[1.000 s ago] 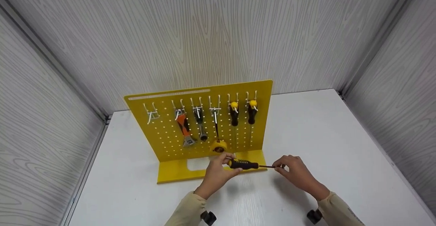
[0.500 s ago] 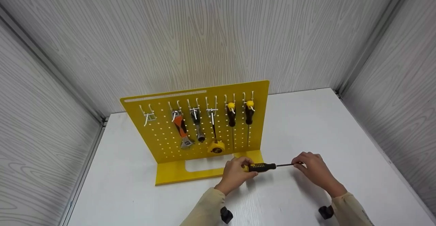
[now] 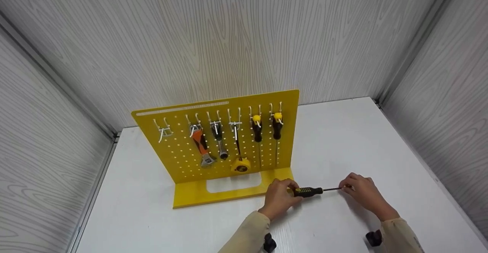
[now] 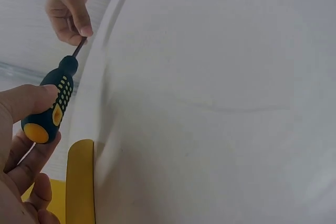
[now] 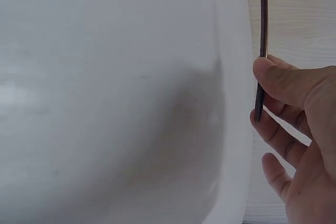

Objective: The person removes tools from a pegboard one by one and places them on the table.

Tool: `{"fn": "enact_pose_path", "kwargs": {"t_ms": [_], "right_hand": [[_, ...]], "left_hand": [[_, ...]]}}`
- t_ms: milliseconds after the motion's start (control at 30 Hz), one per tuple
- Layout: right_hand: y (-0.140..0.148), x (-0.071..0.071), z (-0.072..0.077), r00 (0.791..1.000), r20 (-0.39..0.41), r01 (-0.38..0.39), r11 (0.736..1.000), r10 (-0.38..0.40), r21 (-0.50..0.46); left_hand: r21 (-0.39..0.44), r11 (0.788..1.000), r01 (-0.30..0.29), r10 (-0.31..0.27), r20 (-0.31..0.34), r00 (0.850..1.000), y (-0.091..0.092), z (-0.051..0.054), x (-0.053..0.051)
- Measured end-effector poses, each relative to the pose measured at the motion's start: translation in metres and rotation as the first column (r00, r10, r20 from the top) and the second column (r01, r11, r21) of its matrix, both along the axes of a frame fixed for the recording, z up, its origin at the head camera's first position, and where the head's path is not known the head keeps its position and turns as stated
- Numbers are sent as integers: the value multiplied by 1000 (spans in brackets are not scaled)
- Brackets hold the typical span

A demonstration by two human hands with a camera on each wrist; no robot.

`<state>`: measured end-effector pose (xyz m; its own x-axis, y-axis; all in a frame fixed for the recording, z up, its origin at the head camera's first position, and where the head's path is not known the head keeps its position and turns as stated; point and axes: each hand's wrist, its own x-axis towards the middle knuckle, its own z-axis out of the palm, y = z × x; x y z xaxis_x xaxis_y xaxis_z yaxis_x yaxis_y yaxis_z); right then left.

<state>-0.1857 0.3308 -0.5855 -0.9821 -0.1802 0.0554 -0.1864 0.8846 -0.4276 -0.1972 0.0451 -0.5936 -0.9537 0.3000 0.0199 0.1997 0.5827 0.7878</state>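
A screwdriver [image 3: 309, 192] with a dark, yellow-marked handle is held roughly level between both hands, right of the pegboard's base. The left hand [image 3: 279, 199] pinches the butt end of its handle; in the left wrist view the thumb lies on the handle [image 4: 56, 98] near its yellow cap. The right hand [image 3: 366, 195] pinches the thin shaft near the tip. In the right wrist view the shaft [image 5: 263, 24] passes between thumb and fingers, its dark tip resting against a finger of the right hand [image 5: 299, 114].
The yellow pegboard [image 3: 179, 150] stands on the white table [image 3: 133, 222]. On its hooks hang an adjustable wrench [image 3: 201, 142], another metal tool [image 3: 219, 138], a tape measure [image 3: 241, 165] and two screwdrivers [image 3: 257, 131]. The leftmost hook [image 3: 164, 131] holds nothing.
Both hands and the screwdriver between them have moved right, away from the pegboard. Each hand keeps its hold.
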Motion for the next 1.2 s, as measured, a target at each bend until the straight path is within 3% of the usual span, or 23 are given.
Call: {"fn": "enact_pose_path", "kwargs": {"t_ms": [200,467,667,933,1067,1200], "right_hand": [[5,-3,-5,998,61,9,1000,-9,3],[10,-4,-14,986,166,33,999,-28,-27],[12,-4,-17,985,164,55,997,-47,-45],[25,-4,-18,985,156,90,993,-77,-77],[31,-2,-20,982,156,121,987,-103,-107],[34,-1,-22,979,163,145,981,-123,-128]], "left_hand": [[-53,999,13,-14,-31,999,6,-1,1],[-212,977,26,-51,-116,992,10,-4,2],[-259,965,31,-75,-160,984,11,-8,4],[-321,947,22,-113,-268,957,11,-9,6],[-326,945,30,-125,-274,954,9,-9,6],[-318,947,47,-126,-235,964,6,-7,5]]}}
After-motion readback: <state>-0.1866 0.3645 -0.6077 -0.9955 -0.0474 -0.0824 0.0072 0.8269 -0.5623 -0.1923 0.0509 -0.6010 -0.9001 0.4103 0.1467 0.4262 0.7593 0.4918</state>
